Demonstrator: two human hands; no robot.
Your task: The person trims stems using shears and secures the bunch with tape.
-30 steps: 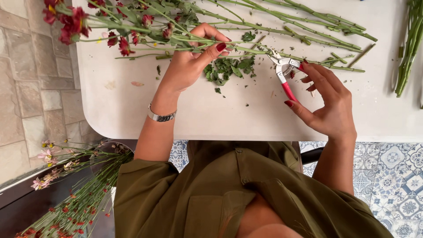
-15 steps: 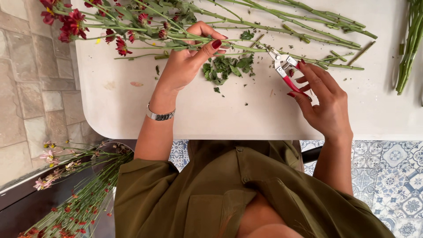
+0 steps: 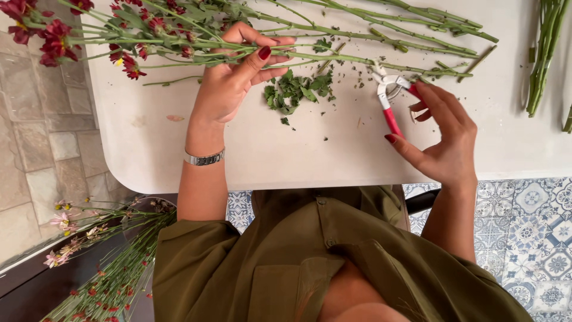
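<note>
Left hand pinches stems; right hand holds shears mid-table.

Stems lie across far side of surface, blooms overhanging its left edge; leaf scraps just before them at centre; shears right of scraps; more stems far right; bucket flowers on floor, lower left

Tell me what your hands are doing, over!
Left hand shut on flower stems. Right hand shut on red-handled snips. Leaf scraps between.
</note>
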